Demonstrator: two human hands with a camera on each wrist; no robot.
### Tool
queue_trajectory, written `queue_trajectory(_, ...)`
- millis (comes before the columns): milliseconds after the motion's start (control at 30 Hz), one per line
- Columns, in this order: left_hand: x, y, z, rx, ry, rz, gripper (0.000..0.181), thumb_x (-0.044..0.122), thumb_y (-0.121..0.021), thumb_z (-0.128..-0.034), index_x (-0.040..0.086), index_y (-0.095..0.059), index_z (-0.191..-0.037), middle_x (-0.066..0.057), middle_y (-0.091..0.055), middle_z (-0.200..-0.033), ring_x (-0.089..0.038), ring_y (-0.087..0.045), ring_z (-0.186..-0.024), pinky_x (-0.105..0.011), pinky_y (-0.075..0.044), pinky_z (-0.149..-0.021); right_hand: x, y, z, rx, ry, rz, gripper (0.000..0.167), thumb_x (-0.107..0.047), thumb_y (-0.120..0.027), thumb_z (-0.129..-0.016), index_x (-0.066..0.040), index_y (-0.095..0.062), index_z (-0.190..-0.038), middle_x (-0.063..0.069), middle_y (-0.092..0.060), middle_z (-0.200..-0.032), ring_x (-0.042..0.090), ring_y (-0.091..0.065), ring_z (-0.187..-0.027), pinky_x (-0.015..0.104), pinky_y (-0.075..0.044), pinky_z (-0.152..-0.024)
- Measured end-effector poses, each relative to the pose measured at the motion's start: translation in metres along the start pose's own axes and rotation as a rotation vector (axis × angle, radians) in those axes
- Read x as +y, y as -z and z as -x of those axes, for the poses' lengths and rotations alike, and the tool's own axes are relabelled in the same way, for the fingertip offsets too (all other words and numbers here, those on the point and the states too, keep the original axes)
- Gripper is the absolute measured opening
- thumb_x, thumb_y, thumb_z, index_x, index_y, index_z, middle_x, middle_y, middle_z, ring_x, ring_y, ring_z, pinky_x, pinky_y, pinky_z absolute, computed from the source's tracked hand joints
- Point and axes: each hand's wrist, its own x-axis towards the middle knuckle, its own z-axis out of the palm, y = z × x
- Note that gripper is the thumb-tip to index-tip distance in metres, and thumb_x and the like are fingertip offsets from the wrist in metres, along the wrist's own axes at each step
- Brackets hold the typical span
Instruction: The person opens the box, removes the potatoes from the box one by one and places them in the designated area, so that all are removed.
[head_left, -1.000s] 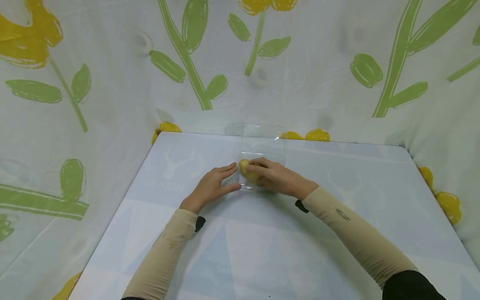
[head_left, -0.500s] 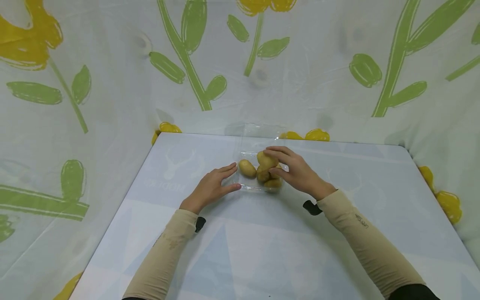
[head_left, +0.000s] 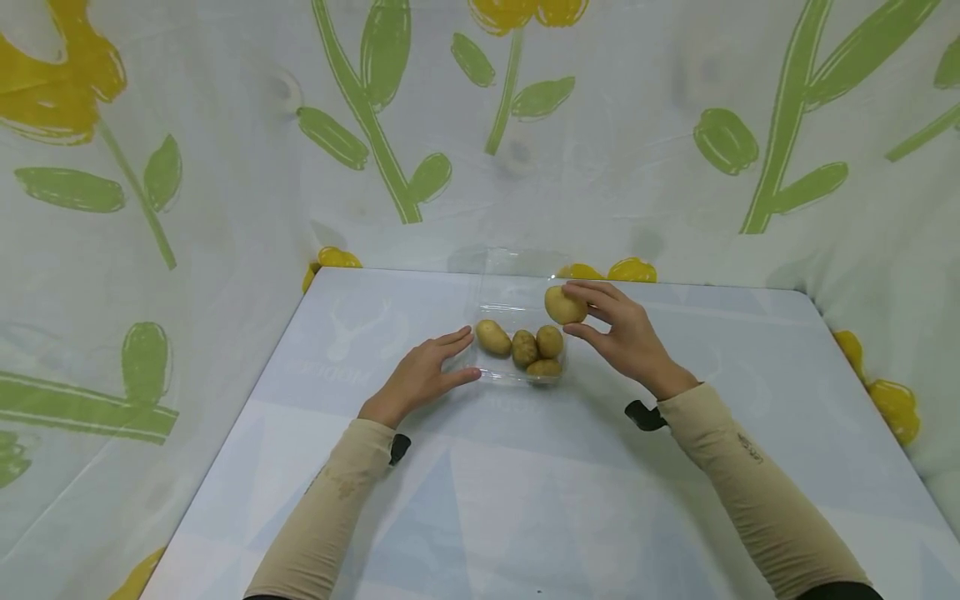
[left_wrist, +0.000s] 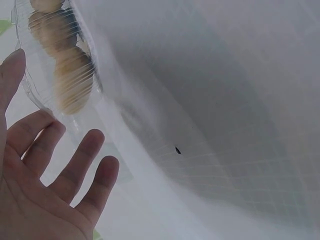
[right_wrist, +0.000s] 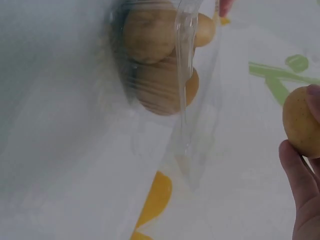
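A potato (head_left: 564, 305) is pinched aloft by the right hand (head_left: 624, 332) near the back right of the clear clamshell (head_left: 502, 377); four other potatoes (head_left: 524, 348) lie inside. The clamshell is best steadied by the left hand (head_left: 422, 375), fingers extended at its left side.

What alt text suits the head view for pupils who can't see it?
A person's right grip holds a rounded yellow potato near an open, clear plastic box on a pale patterned table; four more potatoes lie inside. The left grip is at the box's left.
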Motion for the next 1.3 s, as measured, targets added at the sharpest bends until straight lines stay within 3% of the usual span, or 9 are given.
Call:
queue_trajectory(400,0.001,0.000,0.002,-0.010,0.019,0.010,0.073,0.051,-0.068,-0.0944,0.013,-0.046,-0.153,0.003,-0.038,-0.160,-0.026,-0.041,-0.144,-0.047,-0.036,-0.116,0.025,0.019,0.018,0.110,-0.124,0.010,0.061,0.007,-0.085,-0.075,-0.003,-0.065,-0.132,0.011,-0.062,-0.133,0.029,-0.060,-0.120,0.024,-0.053,-0.093)
queue_trajectory(567,0.002,0.002,0.003,-0.014,0.026,0.019,0.073,0.051,-0.068,-0.0946,0.013,-0.045,-0.153,0.003,-0.038,-0.160,-0.022,-0.039,-0.145,-0.044,-0.035,-0.117,0.036,0.023,0.027,0.126,-0.181,0.026,0.059,0.006,-0.084,-0.077,-0.001,-0.064,-0.132,0.014,-0.063,-0.131,0.031,-0.060,-0.120,0.022,-0.052,-0.095)
queue_trajectory(667,0.002,0.001,0.002,-0.011,0.020,0.026,0.073,0.050,-0.069,-0.0945,0.012,-0.046,-0.153,0.002,-0.038,-0.160,-0.022,-0.038,-0.146,-0.044,-0.034,-0.117,0.043,0.024,0.032,0.125,-0.223,0.074,0.057,0.001,-0.084,-0.079,-0.001,-0.064,-0.133,0.014,-0.063,-0.132,0.032,-0.060,-0.121,0.027,-0.053,-0.096)
queue_trajectory(833,0.001,0.000,0.002,-0.009,0.009,0.020,0.073,0.050,-0.069,-0.0945,0.011,-0.046,-0.152,0.002,-0.038,-0.160,-0.023,-0.038,-0.145,-0.045,-0.035,-0.117,0.052,0.024,0.037,0.102,-0.311,0.124,0.055,-0.005,-0.084,-0.083,-0.001,-0.063,-0.134,0.016,-0.063,-0.131,0.034,-0.061,-0.119,0.041,-0.055,-0.094)
queue_trajectory(1067,0.001,0.001,0.002,-0.018,0.023,0.014,0.073,0.050,-0.068,-0.0948,0.012,-0.046,-0.153,0.003,-0.037,-0.161,-0.022,-0.038,-0.146,-0.045,-0.034,-0.117,0.064,0.020,0.041,0.014,-0.479,0.138,0.055,-0.012,-0.082,-0.087,0.001,-0.061,-0.135,0.020,-0.062,-0.133,0.035,-0.060,-0.120,0.044,-0.054,-0.096)
queue_trajectory(1300,0.001,0.001,0.001,-0.022,0.024,0.017,0.073,0.050,-0.067,-0.0954,0.012,-0.045,-0.153,0.003,-0.037,-0.161,-0.022,-0.037,-0.146,-0.045,-0.034,-0.117,0.066,0.017,0.041,-0.066,-0.544,0.152,0.053,-0.011,-0.079,-0.090,0.003,-0.059,-0.136,0.023,-0.057,-0.136,0.041,-0.059,-0.120,0.049,-0.052,-0.099)
